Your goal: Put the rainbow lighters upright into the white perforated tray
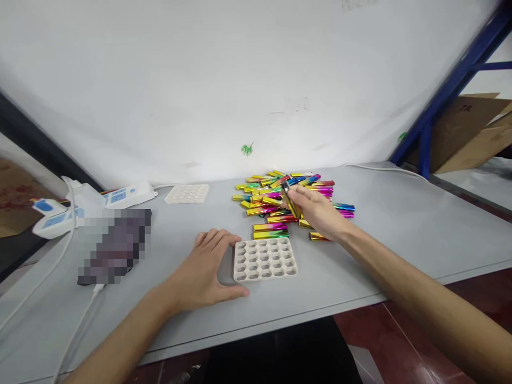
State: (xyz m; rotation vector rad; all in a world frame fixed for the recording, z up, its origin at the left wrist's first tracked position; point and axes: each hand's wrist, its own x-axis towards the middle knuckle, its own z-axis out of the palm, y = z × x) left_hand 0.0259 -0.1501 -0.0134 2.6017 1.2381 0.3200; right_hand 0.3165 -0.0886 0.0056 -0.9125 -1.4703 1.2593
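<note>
A pile of shiny rainbow-coloured sticks (276,200) lies on the grey table (400,229) near the wall. My right hand (318,210) is over the pile, fingers pinched on one stick (288,196) lifted slightly at an angle. A white tray with rows of oval holes (265,260) sits in front of the pile, its holes unfilled. My left hand (208,266) rests flat beside the tray's left edge, fingers spread, touching the tray.
A second white holed tray (187,193) lies further back by the wall. White power strips (120,196) with cables sit at the left, beside a blurred dark object (116,245). A blue metal frame (448,90) and cardboard boxes (472,133) stand at the right.
</note>
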